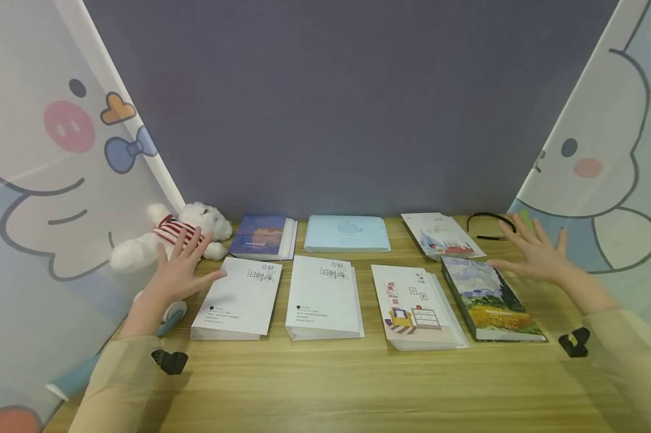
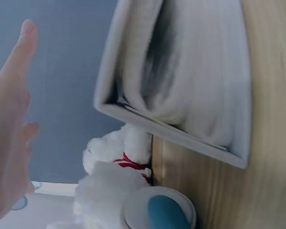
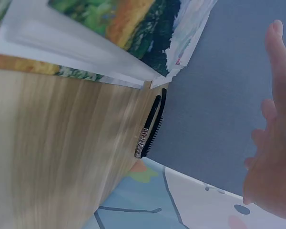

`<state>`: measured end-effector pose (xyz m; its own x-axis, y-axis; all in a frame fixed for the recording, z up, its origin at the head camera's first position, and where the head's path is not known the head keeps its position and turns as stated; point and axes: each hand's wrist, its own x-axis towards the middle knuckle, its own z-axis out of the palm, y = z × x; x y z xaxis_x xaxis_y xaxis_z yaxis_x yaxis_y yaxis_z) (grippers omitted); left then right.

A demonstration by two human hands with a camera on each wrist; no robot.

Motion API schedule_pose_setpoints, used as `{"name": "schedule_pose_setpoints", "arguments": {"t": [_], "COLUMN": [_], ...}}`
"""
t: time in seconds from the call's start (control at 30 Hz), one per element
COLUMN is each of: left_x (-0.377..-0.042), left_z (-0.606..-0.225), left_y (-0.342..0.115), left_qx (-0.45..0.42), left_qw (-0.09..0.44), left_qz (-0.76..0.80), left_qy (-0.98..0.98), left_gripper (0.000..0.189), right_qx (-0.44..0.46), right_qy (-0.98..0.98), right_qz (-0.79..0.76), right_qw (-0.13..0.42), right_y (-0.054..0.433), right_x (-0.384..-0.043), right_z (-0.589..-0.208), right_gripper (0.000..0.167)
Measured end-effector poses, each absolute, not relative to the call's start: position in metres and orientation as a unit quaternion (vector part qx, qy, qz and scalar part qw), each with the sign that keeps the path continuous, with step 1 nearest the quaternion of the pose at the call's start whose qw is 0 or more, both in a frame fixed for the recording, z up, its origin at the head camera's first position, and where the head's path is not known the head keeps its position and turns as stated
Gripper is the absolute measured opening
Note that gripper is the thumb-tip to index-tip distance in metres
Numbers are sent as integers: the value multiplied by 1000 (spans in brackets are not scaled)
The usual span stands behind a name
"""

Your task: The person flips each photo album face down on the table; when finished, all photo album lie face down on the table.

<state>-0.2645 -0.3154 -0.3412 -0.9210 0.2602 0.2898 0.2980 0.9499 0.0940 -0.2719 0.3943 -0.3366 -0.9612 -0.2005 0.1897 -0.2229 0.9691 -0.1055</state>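
Note:
My left hand [image 1: 178,272] hovers with fingers spread beside a white photo album [image 1: 239,297], holding nothing. In the left wrist view the album's open-edged side [image 2: 200,76] shows its pages. My right hand [image 1: 539,260] is also spread and empty, just above and right of an album with a painted landscape cover [image 1: 488,297]. Between these two albums lie another white album [image 1: 321,294] and a pale pink one with drawn furniture [image 1: 412,310]. Behind them are a dark blue album [image 1: 257,234], a light blue whale album [image 1: 344,234] and a white illustrated album [image 1: 439,234].
A white plush bear [image 1: 198,216] in a striped shirt lies at the back left. Near my left forearm is a round white and blue object [image 1: 175,311], partly hidden. A black headband [image 1: 488,214] lies at the back right. Grey and cartoon-printed panels enclose the wooden table [image 1: 331,385].

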Motion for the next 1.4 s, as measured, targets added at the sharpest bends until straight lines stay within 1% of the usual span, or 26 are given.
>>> {"name": "schedule_pose_setpoints", "arguments": {"t": [0.07, 0.2, 0.4, 0.5, 0.6, 0.77, 0.9, 1.07, 1.3, 1.4], "left_x": [-265, -265, -275, -280, -286, -298, -308, -320, -326, -331], "left_z": [-338, -324, -307, -300, -296, -291, -286, -281, -271, -270], "left_y": [-312, -304, -287, -276, -264, -237, -208, -170, -120, -100], "left_qx": [-148, -157, -159, -160, -176, -213, -239, -268, -285, -294], "left_qw": [139, 121, 96, 93, 102, 114, 109, 101, 73, 71], "left_qz": [-76, -110, -156, -169, -182, -200, -222, -246, -242, -244], "left_qy": [-976, -974, -970, -968, -962, -950, -939, -926, -925, -921], "left_gripper": [93, 91, 79, 73, 68, 60, 52, 46, 48, 47], "right_qx": [105, 115, 150, 149, 144, 154, 174, 190, 199, 196], "right_qy": [-989, -987, -974, -973, -974, -970, -963, -956, -957, -959], "right_qz": [67, 80, 153, 154, 144, 141, 144, 153, 160, 154], "right_qw": [84, 77, 68, 86, 99, 125, 151, 166, 139, 133], "right_y": [394, 392, 388, 385, 380, 373, 369, 359, 346, 343], "right_x": [-272, -275, -282, -284, -286, -290, -295, -305, -313, -317], "right_z": [-335, -326, -309, -305, -304, -304, -306, -310, -316, -319], "right_gripper": [99, 96, 84, 75, 65, 55, 47, 44, 45, 45]}}
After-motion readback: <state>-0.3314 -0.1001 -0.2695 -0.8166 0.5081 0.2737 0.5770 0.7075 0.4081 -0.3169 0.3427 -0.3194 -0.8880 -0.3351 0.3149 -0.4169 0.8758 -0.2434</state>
